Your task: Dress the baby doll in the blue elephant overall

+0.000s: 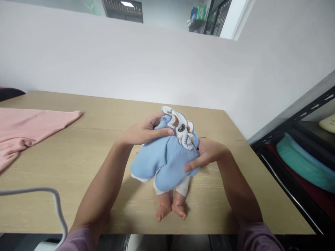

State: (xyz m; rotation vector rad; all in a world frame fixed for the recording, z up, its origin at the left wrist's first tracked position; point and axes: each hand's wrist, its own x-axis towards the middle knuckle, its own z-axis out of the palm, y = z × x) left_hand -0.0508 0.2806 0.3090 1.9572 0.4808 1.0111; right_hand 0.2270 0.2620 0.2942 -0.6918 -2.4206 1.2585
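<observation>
A baby doll (171, 205) lies on the wooden table (78, 167), its bare feet pointing toward me and its upper body hidden under a light blue fleece garment (164, 160) with a white animal-face hood (180, 127). My left hand (145, 132) is closed on the garment's upper left edge near the hood, thumb on top. My right hand (206, 155) grips the garment's right side, fingers curled under the cloth. White trouser legs show below the blue fabric.
A pink cloth (26, 127) lies spread at the table's left. A grey cable (52, 200) curves along the near left edge. A black shelf unit (300, 139) at the right holds teal and cream items. A white wall runs behind the table.
</observation>
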